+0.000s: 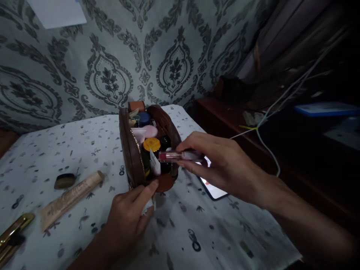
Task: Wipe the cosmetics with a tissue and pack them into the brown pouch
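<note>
A brown makeup bag [129, 157] with a gold zipper lies unzipped on the patterned sheet, packed with cosmetics. Inside it I see a jar with a yellow lid [152, 144], a pink item [150, 131], a dark blue lid [144, 118] and a small white packet [155, 164]. My left hand [131, 210] grips the bag's near end, beside a round brown piece [165, 183]; something white shows under its fingers. Over the bag's right side, my right hand [222, 159] pinches a clear lip gloss tube [176, 155] with dark pink at its tip, held nearly level.
Left of the bag lie a beige squeeze tube [71, 198], a small dark oval item [64, 180] and gold-coloured items [15, 232]. A lit phone [215, 192] lies partly under my right hand. Pale cables [270, 150] hang at the right, near a dark wooden edge.
</note>
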### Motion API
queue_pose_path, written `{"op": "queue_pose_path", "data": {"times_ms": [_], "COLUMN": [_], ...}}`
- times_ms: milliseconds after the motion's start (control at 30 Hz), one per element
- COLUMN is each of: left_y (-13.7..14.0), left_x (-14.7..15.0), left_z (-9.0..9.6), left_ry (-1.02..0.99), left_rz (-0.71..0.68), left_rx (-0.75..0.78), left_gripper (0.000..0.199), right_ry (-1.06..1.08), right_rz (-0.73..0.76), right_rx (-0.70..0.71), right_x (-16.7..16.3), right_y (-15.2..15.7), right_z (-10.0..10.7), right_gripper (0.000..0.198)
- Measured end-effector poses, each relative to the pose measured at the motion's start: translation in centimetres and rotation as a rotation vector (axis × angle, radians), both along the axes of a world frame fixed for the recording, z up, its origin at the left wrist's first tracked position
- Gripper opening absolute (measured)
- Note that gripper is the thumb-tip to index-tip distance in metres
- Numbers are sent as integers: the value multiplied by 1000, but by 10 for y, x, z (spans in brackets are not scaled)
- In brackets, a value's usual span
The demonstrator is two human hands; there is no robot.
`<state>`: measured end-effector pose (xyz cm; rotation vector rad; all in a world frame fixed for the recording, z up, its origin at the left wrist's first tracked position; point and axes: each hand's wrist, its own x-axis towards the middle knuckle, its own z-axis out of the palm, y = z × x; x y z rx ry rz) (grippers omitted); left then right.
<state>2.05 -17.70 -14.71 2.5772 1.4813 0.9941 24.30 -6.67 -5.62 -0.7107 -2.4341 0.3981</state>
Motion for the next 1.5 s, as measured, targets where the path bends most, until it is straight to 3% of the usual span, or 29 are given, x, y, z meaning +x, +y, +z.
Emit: {"op": "queue_pose_path", "data": {"times_ms": [367,600,800,933,1100,1233,1500], "left_y": [0,0,-2,-4,-4,-4,-6], "left_x": [3,1,1,1,1,1,1], "left_z": [3,2,0,3,4,4,3], "left_ry": [49,28,23,43,82,80,66], "left_rz": [33,24,17,9,32,16,16], "left_rx": [23,17,6,33,61,76,75], "left_gripper": [36,36,41,41,38,38,38], "right_ry": [-340,-435,-234,21,-156,-319,-242], "right_rz": [193,102,46,37,204,179,166], "right_rx": [-37,-103,-39,-25,-72,-60,-97], "right_x": [-38,-50,-36,-25,-33,-44,-48], "right_y": [26,36,31,14,-1,-6,-4], "right_z": [20,25,35,43,34,20,7], "right_gripper": [14,28,10,14,17,16,4]}}
